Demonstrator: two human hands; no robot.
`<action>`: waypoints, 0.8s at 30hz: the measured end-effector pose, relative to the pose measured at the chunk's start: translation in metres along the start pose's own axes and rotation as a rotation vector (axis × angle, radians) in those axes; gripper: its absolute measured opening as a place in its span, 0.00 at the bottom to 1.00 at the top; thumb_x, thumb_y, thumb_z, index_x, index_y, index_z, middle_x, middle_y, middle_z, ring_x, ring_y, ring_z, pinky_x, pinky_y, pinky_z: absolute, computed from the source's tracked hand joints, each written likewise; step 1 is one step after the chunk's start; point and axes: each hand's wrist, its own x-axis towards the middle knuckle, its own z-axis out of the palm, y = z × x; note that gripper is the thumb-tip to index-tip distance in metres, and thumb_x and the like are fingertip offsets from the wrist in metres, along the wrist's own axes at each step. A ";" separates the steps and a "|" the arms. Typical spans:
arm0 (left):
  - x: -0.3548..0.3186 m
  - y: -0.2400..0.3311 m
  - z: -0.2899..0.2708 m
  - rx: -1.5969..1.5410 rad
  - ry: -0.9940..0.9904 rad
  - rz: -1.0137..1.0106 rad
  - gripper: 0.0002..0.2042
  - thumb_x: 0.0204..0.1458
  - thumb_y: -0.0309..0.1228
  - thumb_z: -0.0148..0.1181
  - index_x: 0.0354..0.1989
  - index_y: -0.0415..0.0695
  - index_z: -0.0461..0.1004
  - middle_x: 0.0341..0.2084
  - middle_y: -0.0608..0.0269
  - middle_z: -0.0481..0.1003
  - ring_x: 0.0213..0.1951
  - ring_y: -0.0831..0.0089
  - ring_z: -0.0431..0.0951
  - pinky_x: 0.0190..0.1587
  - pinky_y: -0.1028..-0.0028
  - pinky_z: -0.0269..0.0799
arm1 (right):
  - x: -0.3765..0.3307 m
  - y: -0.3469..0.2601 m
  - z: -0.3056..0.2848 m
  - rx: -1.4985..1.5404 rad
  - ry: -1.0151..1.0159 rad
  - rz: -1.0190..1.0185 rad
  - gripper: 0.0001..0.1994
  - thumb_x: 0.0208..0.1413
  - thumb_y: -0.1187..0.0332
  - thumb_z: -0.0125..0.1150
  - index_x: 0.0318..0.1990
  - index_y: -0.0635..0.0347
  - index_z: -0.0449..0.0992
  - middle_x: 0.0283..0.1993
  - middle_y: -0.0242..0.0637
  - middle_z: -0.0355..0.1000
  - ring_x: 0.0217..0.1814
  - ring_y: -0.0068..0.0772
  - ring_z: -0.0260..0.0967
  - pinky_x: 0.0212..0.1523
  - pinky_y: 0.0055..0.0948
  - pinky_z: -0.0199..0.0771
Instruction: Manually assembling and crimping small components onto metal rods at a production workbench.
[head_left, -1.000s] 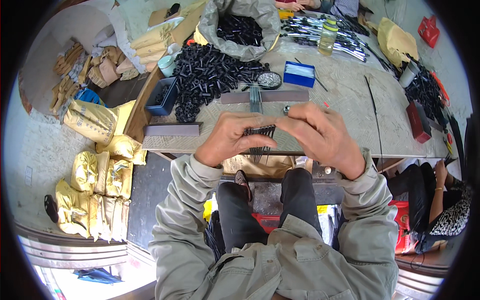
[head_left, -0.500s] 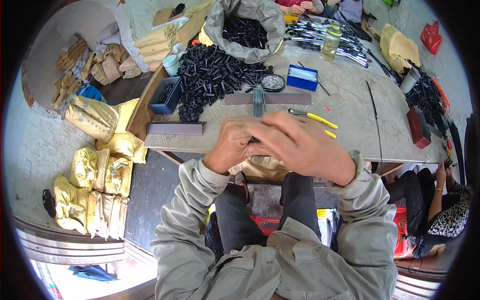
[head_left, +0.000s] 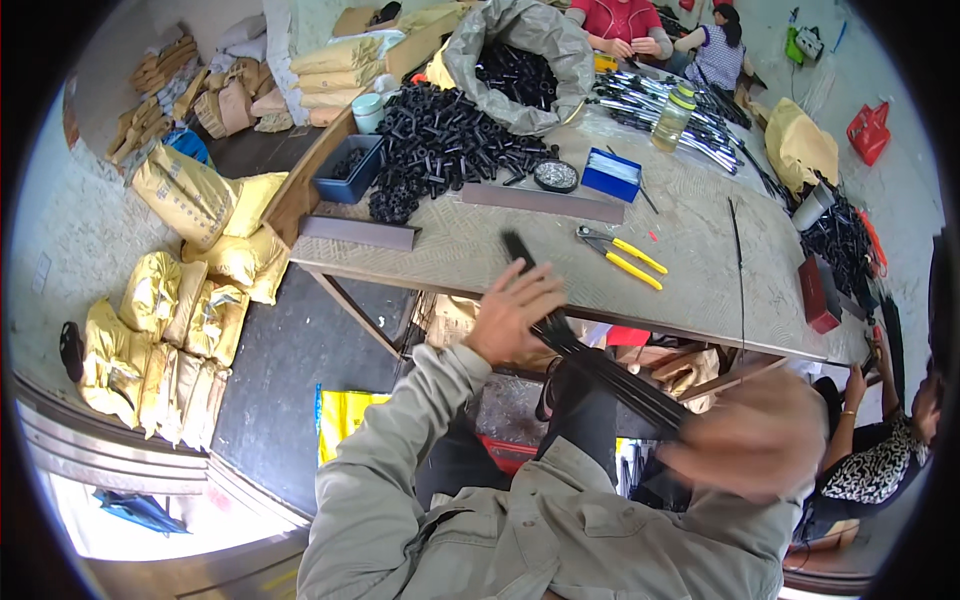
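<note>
A bundle of thin black rods (head_left: 625, 380) slants from above the table's front edge down to the right, over my lap. My right hand (head_left: 750, 440), smeared by motion, is closed around its lower end. Near the upper end, my left hand (head_left: 515, 312) has its fingers spread and lies against the bundle, not wrapped round it. Yellow-handled pliers (head_left: 625, 258) rest on the table just beyond the bundle. A long dark flat bar (head_left: 540, 203) lies farther back, with a round dish of small metal parts (head_left: 556, 176) behind it.
Heaped black tubular parts (head_left: 450, 135) cover the table's back left, beside a blue-grey bin (head_left: 348, 170) and an open grey sack (head_left: 470, 60). A blue box (head_left: 612, 176), a bottle (head_left: 673, 118) and a red box (head_left: 819, 295) stand farther right. Other people sit at the back and right.
My hands were together over the table's front edge with thin rods upright at them. Now they are apart, the right lower and farther right, with the black bundle slanting between. The view has shifted.
</note>
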 end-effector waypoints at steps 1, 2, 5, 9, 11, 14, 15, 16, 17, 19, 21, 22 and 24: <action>0.003 0.018 -0.007 -0.152 0.049 -0.021 0.17 0.33 0.41 0.63 0.33 0.47 0.72 0.32 0.61 0.72 0.39 0.63 0.72 0.41 0.66 0.66 | -0.026 -0.023 -0.015 -0.032 0.277 -0.055 0.04 0.42 0.68 0.56 0.24 0.55 0.75 0.19 0.24 0.63 0.13 0.19 0.53 0.18 0.19 0.52; 0.008 0.032 -0.016 -0.303 0.095 -0.042 0.16 0.33 0.42 0.62 0.28 0.47 0.73 0.27 0.62 0.73 0.35 0.62 0.73 0.38 0.66 0.67 | -0.050 -0.037 -0.024 -0.038 0.269 -0.050 0.04 0.42 0.68 0.56 0.24 0.55 0.75 0.19 0.24 0.63 0.13 0.19 0.53 0.18 0.19 0.52; 0.006 0.043 -0.068 -0.143 -0.082 -0.111 0.15 0.32 0.45 0.62 0.18 0.46 0.70 0.15 0.63 0.66 0.25 0.62 0.71 0.28 0.67 0.64 | -0.120 -0.048 -0.039 0.266 0.265 -0.243 0.10 0.45 0.58 0.57 0.17 0.47 0.73 0.17 0.21 0.64 0.14 0.24 0.56 0.21 0.22 0.54; 0.032 -0.032 -0.102 0.178 -0.191 0.110 0.22 0.27 0.54 0.59 0.15 0.46 0.68 0.14 0.62 0.62 0.21 0.62 0.67 0.25 0.66 0.62 | -0.120 -0.047 0.059 0.645 0.375 0.461 0.13 0.35 0.63 0.68 0.30 0.55 0.73 0.24 0.35 0.65 0.23 0.31 0.60 0.23 0.30 0.61; 0.034 -0.059 -0.115 0.294 -0.358 0.185 0.22 0.26 0.55 0.60 0.14 0.47 0.70 0.15 0.65 0.65 0.22 0.64 0.70 0.25 0.67 0.64 | -0.118 -0.034 0.147 0.835 0.009 0.956 0.23 0.42 0.71 0.65 0.47 0.60 0.64 0.43 0.38 0.64 0.36 0.33 0.65 0.34 0.27 0.67; 0.024 -0.054 -0.081 0.400 -0.731 0.284 0.21 0.25 0.55 0.61 0.14 0.48 0.73 0.15 0.66 0.69 0.24 0.64 0.73 0.25 0.68 0.66 | -0.125 -0.012 0.343 0.873 -0.394 0.644 0.23 0.47 0.65 0.56 0.51 0.64 0.63 0.48 0.49 0.64 0.46 0.43 0.65 0.37 0.37 0.68; 0.034 -0.040 -0.056 0.399 -0.923 0.323 0.20 0.25 0.54 0.61 0.13 0.49 0.73 0.14 0.64 0.69 0.24 0.62 0.73 0.25 0.67 0.66 | -0.158 -0.022 0.444 1.031 -0.160 0.582 0.20 0.46 0.62 0.53 0.46 0.65 0.68 0.42 0.51 0.68 0.43 0.45 0.66 0.38 0.40 0.66; 0.034 -0.022 -0.040 0.318 -0.941 0.411 0.19 0.24 0.53 0.62 0.13 0.49 0.74 0.13 0.65 0.70 0.24 0.63 0.74 0.24 0.68 0.67 | -0.144 -0.030 0.481 0.976 -0.440 0.590 0.19 0.46 0.61 0.53 0.43 0.65 0.70 0.39 0.50 0.69 0.41 0.46 0.67 0.38 0.39 0.66; 0.033 -0.003 -0.023 0.234 -0.957 0.500 0.18 0.23 0.51 0.63 0.14 0.48 0.74 0.13 0.66 0.71 0.24 0.64 0.75 0.23 0.68 0.67 | -0.139 -0.039 0.509 0.912 -0.717 0.590 0.18 0.45 0.60 0.54 0.40 0.65 0.71 0.36 0.49 0.70 0.39 0.46 0.68 0.38 0.39 0.66; 0.010 0.024 -0.006 0.144 -0.964 0.583 0.15 0.24 0.48 0.63 0.12 0.49 0.73 0.11 0.68 0.71 0.22 0.66 0.75 0.22 0.69 0.67 | -0.134 -0.053 0.514 1.087 -0.609 0.534 0.18 0.44 0.60 0.55 0.38 0.65 0.72 0.34 0.48 0.71 0.38 0.44 0.68 0.38 0.38 0.66; 0.001 0.036 0.002 0.127 -0.960 0.597 0.14 0.24 0.46 0.62 0.12 0.49 0.73 0.11 0.68 0.71 0.22 0.67 0.75 0.22 0.69 0.67 | -0.119 -0.061 0.485 1.383 -0.372 0.443 0.17 0.43 0.60 0.56 0.36 0.65 0.73 0.31 0.44 0.72 0.35 0.40 0.70 0.38 0.37 0.67; -0.004 0.040 0.005 0.127 -0.945 0.610 0.13 0.25 0.45 0.62 0.12 0.50 0.73 0.11 0.68 0.71 0.22 0.68 0.75 0.21 0.70 0.66 | -0.107 -0.058 0.461 1.393 -0.410 0.564 0.16 0.45 0.62 0.57 0.36 0.65 0.73 0.30 0.43 0.72 0.34 0.35 0.70 0.37 0.35 0.67; -0.006 0.048 0.008 0.110 -0.926 0.627 0.12 0.25 0.44 0.62 0.12 0.50 0.73 0.11 0.67 0.71 0.22 0.68 0.75 0.21 0.71 0.66 | -0.060 -0.047 0.368 1.548 -0.126 0.790 0.12 0.49 0.66 0.56 0.37 0.65 0.73 0.29 0.39 0.71 0.33 0.25 0.68 0.35 0.29 0.67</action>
